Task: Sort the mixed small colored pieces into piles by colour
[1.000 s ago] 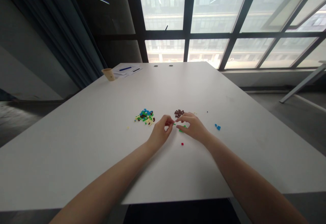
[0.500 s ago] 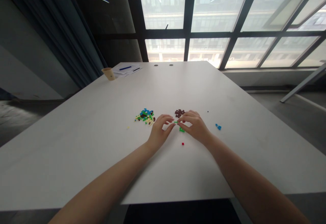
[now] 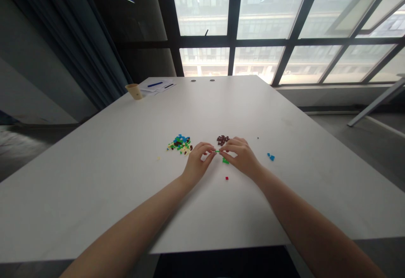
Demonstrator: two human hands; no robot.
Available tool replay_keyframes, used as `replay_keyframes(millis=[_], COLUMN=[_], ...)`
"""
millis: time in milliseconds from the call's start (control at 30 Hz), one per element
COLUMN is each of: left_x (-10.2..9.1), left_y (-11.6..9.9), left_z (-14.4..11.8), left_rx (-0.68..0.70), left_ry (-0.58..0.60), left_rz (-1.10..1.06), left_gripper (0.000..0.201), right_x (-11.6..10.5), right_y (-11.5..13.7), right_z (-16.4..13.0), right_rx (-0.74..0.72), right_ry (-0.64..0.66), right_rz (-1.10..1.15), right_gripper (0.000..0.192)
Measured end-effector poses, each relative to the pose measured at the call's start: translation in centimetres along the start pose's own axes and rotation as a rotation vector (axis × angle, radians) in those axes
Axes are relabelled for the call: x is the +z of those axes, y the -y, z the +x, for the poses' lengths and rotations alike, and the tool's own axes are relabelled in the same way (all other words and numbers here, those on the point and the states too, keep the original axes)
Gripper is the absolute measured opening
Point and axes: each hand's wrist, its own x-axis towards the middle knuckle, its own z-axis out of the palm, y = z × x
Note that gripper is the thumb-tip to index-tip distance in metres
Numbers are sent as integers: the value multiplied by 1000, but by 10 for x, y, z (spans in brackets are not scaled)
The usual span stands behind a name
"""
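A small green toy brick piece (image 3: 217, 151) is pinched between the fingertips of both hands, just above the table. My left hand (image 3: 200, 159) grips its left end with thumb and fingers. From the other side, my right hand (image 3: 238, 155) closes on the right end. Below the right fingers lie more green bricks (image 3: 225, 160), partly covered. Dark brown bricks (image 3: 222, 139) form a pile just beyond the right fingertips. A mixed pile of blue, green, yellow and brown bricks (image 3: 179, 143) lies left of my left hand. Nearer to me sits one red brick (image 3: 227, 178).
Blue pieces (image 3: 271, 157) lie right of my right hand, with a tiny dark piece (image 3: 257, 138) farther off. A pale yellow piece (image 3: 158, 158) is at the left. On the white table's (image 3: 126, 172) far left stand a beige cup (image 3: 135, 92) and papers with a pen (image 3: 155, 84).
My left fingertips have closed in on the left end of the green piece, narrowing the gap between the hands. The piles look the same.
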Motion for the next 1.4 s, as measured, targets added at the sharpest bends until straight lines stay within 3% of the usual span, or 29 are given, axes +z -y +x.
replay_keyframes(millis=[133, 300, 600, 867, 1167, 1400], left_x=[-6, -23, -36, -34, -34, -33], left_y=[13, 34, 51, 51, 46, 46], left_z=[0, 0, 3, 5, 6, 6], left_rx=[-48, -182, -214, -233, -199, -208], left_ry=[80, 161, 287, 289, 290, 315], left_rz=[255, 688, 678, 803, 856, 854], left_gripper=[20, 26, 27, 24, 28, 23], right_x=[-6, -18, -21, -21, -22, -23], right_y=[-13, -31, -27, -28, -25, -22], right_z=[1, -2, -6, -8, -6, -5], right_rx=[135, 375, 467, 452, 450, 451], right_ry=[53, 324, 553, 535, 368, 348], right_rz=[-100, -226, -298, -250, -178, -162], right_gripper=[13, 14, 16, 32, 33, 33])
